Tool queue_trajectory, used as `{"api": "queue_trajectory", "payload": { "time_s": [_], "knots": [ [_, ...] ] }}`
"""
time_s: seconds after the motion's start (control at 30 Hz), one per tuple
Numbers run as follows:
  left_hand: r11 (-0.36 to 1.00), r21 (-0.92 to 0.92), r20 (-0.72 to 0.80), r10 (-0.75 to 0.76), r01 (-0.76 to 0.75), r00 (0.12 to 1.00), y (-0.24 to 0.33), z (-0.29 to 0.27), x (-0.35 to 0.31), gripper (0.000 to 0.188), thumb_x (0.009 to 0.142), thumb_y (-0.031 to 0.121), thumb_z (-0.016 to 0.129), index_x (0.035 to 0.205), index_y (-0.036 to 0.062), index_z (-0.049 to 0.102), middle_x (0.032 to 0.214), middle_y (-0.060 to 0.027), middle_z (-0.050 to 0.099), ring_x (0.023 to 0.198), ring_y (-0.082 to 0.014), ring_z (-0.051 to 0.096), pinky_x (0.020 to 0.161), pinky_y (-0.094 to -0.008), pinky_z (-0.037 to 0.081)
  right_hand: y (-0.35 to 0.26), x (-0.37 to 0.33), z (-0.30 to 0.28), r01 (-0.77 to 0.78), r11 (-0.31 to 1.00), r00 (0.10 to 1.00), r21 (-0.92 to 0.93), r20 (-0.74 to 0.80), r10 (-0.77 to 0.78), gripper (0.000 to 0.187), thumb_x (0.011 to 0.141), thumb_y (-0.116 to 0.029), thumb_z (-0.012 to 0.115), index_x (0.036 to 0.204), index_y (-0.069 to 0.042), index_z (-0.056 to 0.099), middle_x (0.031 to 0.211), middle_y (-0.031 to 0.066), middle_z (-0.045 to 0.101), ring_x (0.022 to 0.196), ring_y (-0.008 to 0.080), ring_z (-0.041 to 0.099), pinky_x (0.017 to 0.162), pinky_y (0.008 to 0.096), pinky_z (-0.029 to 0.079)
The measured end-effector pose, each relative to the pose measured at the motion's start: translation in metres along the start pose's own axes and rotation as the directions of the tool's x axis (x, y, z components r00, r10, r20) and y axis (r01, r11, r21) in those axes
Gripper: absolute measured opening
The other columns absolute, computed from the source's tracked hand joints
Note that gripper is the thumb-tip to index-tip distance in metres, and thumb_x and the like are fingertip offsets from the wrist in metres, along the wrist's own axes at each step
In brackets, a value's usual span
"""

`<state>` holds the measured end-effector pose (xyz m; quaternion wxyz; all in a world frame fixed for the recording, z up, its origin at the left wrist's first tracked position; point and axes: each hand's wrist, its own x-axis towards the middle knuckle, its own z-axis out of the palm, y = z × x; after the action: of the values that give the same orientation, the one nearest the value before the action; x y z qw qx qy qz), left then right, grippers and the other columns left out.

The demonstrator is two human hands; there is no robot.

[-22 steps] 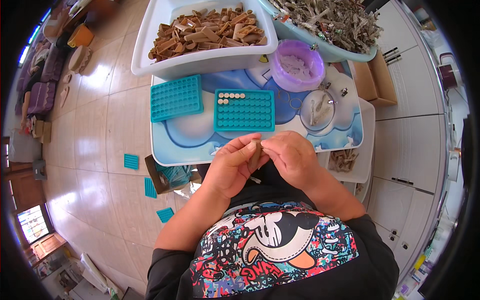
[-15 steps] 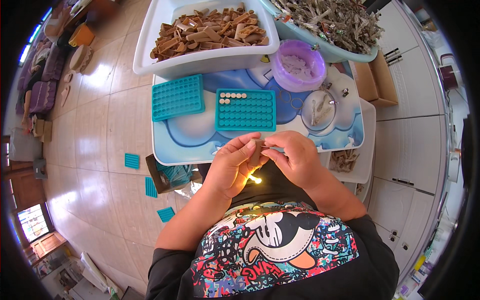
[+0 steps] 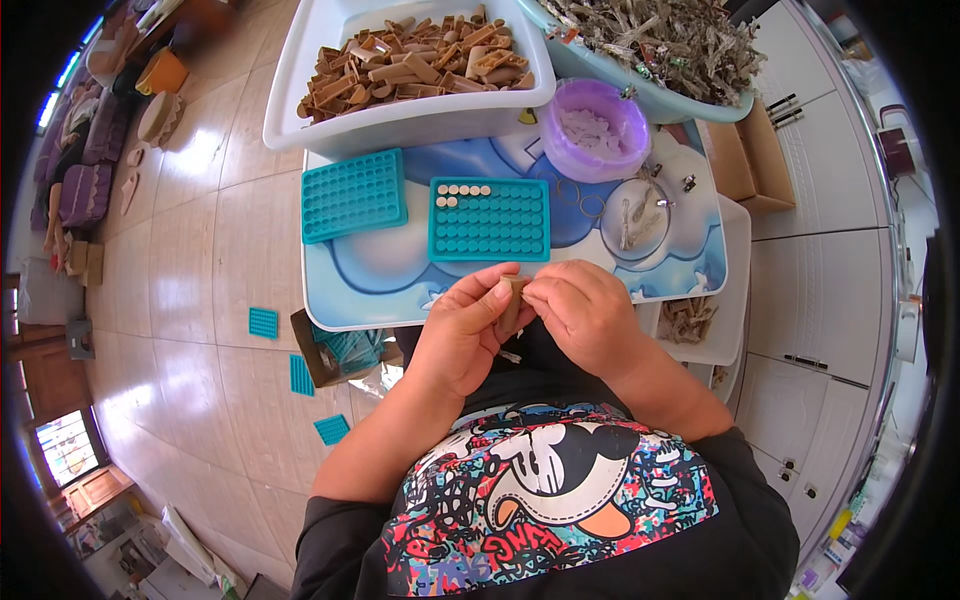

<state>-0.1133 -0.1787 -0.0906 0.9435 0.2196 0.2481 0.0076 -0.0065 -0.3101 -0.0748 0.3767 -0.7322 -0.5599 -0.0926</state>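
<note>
My left hand [image 3: 468,325] is closed around a small brown plastic casing [image 3: 511,308], held upright above my lap by the table's near edge. The fingertips of my right hand [image 3: 580,310] are pinched together against the casing's right side; what lies between them is hidden. Below the casing a small pale piece [image 3: 511,357] hangs, too small to name. Beyond my hands lies a teal tray [image 3: 490,225] of round pockets, with several small whitish discs [image 3: 465,190] in its far left corner.
A second teal tray [image 3: 355,195] lies to the left. Behind stand a white tub [image 3: 420,118] of brown casings, a purple bowl [image 3: 560,120] and a pale green basin [image 3: 690,108] of bundled wires. Small metal rings and clear bits lie at right. Teal trays [image 3: 263,322] rest on the floor.
The yellow light glowing below the casing is gone; a pale piece shows there instead. My right fingers have closed in against the casing, and the thin strip between them no longer shows.
</note>
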Motion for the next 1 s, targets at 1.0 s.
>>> {"api": "queue_trajectory", "payload": {
  "time_s": [1.0],
  "knots": [
    [0.999,0.038,0.03,0.02,-0.021,0.999,-0.008,-0.008,0.009,0.023,0.095,0.012,0.048,0.111,-0.0043,0.05,0.095,-0.0112,0.059,0.093,-0.0211,0.06,0.091,-0.036,0.047,0.009,-0.005,0.014,-0.103,0.989,0.994,0.108,-0.03,0.107,0.016,0.075,-0.009,0.067,0.084,-0.003,0.055,0.08,0.0094,0.059,0.07,0.0283,0.059,0.06,0.037,0.048]
  ]
}}
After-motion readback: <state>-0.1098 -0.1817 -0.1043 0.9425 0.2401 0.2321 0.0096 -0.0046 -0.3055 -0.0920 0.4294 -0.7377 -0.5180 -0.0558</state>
